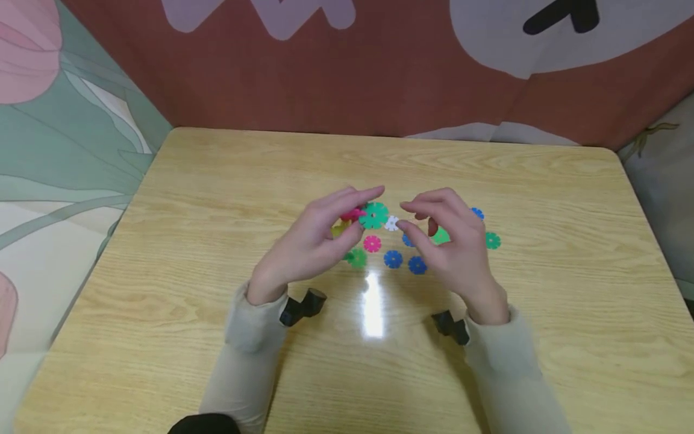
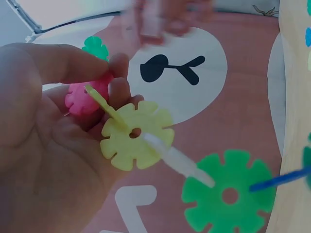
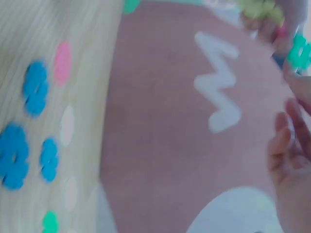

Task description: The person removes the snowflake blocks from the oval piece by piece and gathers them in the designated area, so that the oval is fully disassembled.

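Joined flower-shaped plastic discs hang from my left hand [image 1: 317, 238], which pinches a pink disc [image 2: 77, 100] between thumb and fingers. In the left wrist view a yellow disc [image 2: 116, 150], a white disc [image 2: 182, 162], a larger green disc [image 2: 209, 194] and an edge-on blue disc [image 2: 286, 176] follow in a row. A small green disc [image 2: 95, 47] shows behind the fingertips. My right hand [image 1: 455, 244] is just to the right, apart from the chain, fingers loosely bent and thumb spread, with nothing seen between them. It is blurred in the left wrist view.
Loose discs lie on the wooden table [image 1: 190, 253] under and around the hands: several blue discs [image 1: 393, 259], a pink disc [image 1: 372, 243], a light green disc [image 1: 358, 258] and a teal disc [image 1: 493, 240]. A printed curtain [image 1: 325, 84] hangs behind the table's far edge.
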The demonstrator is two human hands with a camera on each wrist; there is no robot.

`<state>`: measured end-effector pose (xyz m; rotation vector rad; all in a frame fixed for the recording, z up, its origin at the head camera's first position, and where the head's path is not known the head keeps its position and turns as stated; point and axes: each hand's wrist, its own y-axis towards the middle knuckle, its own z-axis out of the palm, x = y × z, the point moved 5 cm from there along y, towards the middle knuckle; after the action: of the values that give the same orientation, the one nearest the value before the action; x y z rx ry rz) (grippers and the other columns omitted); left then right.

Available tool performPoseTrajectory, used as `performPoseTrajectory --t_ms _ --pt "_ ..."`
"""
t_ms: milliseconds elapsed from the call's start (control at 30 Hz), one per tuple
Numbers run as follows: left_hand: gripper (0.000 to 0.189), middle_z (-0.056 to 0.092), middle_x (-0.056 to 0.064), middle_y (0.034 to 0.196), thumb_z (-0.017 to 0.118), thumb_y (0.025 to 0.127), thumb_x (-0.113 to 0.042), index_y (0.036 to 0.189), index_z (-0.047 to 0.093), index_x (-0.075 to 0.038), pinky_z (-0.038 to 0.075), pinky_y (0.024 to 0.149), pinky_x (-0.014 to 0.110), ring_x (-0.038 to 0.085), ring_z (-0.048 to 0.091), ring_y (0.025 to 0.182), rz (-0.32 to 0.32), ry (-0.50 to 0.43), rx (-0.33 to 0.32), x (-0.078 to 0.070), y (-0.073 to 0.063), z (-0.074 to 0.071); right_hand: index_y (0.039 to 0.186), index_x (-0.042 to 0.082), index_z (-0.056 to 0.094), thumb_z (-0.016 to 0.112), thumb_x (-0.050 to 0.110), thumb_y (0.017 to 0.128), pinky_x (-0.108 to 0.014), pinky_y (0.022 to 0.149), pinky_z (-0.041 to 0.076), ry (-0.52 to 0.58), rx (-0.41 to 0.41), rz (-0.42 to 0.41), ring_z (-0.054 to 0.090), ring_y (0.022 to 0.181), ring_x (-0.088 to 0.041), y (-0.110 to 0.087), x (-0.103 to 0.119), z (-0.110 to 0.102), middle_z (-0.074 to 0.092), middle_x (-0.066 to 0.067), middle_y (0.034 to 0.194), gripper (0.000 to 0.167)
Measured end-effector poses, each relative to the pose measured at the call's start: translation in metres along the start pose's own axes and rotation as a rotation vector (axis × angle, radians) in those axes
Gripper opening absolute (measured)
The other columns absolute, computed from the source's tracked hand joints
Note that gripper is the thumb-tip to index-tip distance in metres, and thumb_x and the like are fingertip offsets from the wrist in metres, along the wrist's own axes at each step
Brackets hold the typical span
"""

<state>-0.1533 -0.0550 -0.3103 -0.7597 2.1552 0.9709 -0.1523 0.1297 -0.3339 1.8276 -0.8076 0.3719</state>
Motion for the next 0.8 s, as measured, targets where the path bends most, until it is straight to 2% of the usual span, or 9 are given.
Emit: performPoseTrajectory --t_ms 67,133,233,333,433,600,667,800 --pt "0.05 0.063 0.006 0.096 0.051 0.092 0.0 0.142 0.045 0.001 0.046 0.068 0.025 0.013 0.053 0.086 -0.031 -0.024 0.042 0.001 0.0 0.003 0.096 -0.003 0.072 0.072 0.022 0.088 -0.019 0.059 0.036 0.04 -0.074 -0.113 0.054 0.076 -0.018 0.003 0.016 0.001 0.063 -0.016 0.092 0.026" --pt "0.054 0.063 0.004 0.095 0.05 0.093 -0.001 0.146 0.038 0.0 0.046 0.065 0.024 0.011 0.054 0.085 -0.049 -0.045 0.085 0.001 0.0 0.007 0.094 -0.003 0.072 0.069 0.024 0.09 -0.019 0.061 0.038 0.065 -0.103 -0.198 0.054 0.076 -0.02 0.005 0.026 0.004 0.062 -0.017 0.091 0.027" --pt "0.057 0.063 0.003 0.09 0.049 0.093 -0.001 0.148 0.033 -0.001 0.044 0.062 0.025 0.008 0.05 0.074 -0.045 -0.061 0.141 -0.001 0.0 0.011 0.091 -0.002 0.074 0.065 0.017 0.093 -0.023 0.061 0.041 0.032 -0.1 -0.309 0.055 0.076 -0.024 0.005 0.035 0.008 0.063 -0.017 0.09 0.021" --pt "0.057 0.066 0.004 0.098 0.049 0.093 -0.001 0.148 0.034 -0.002 0.044 0.063 0.026 0.007 0.049 0.069 -0.027 -0.052 0.164 -0.003 0.0 0.013 0.089 0.001 0.076 0.063 0.013 0.094 -0.025 0.06 0.041 -0.035 -0.098 -0.377 0.054 0.072 -0.024 0.003 0.038 0.01 0.066 -0.013 0.086 0.018" --pt "0.055 0.067 0.002 0.101 0.051 0.094 -0.004 0.147 0.036 -0.003 0.045 0.065 0.025 0.006 0.051 0.072 -0.029 -0.048 0.158 -0.004 0.0 0.013 0.087 0.001 0.076 0.064 0.012 0.093 -0.026 0.058 0.041 -0.072 -0.128 -0.393 0.053 0.068 -0.024 0.002 0.038 0.009 0.067 -0.012 0.082 0.017" --pt "0.051 0.067 -0.001 0.097 0.058 0.095 -0.01 0.143 0.042 -0.003 0.051 0.082 0.024 0.005 0.059 0.085 -0.032 -0.053 0.09 -0.004 0.003 0.012 0.081 -0.003 0.073 0.066 0.01 0.092 -0.028 0.058 0.04 -0.053 -0.235 -0.359 0.054 0.066 -0.027 0.001 0.036 0.004 0.065 -0.016 0.078 0.018" --pt "0.048 0.067 0.0 0.098 0.06 0.094 -0.011 0.14 0.045 -0.003 0.052 0.088 0.025 0.006 0.061 0.088 -0.012 -0.062 0.061 -0.004 0.004 0.012 0.08 -0.005 0.072 0.066 0.009 0.091 -0.029 0.059 0.041 -0.04 -0.273 -0.354 0.055 0.066 -0.029 0.0 0.035 0.003 0.066 -0.017 0.078 0.019" --pt "0.042 0.068 0.006 0.112 0.062 0.093 -0.008 0.134 0.053 -0.001 0.054 0.087 0.025 0.008 0.063 0.095 0.051 -0.071 0.035 -0.005 0.004 0.012 0.08 -0.007 0.072 0.066 0.008 0.091 -0.025 0.062 0.048 -0.026 -0.285 -0.367 0.062 0.066 -0.029 -0.001 0.035 0.002 0.069 -0.018 0.079 0.019"
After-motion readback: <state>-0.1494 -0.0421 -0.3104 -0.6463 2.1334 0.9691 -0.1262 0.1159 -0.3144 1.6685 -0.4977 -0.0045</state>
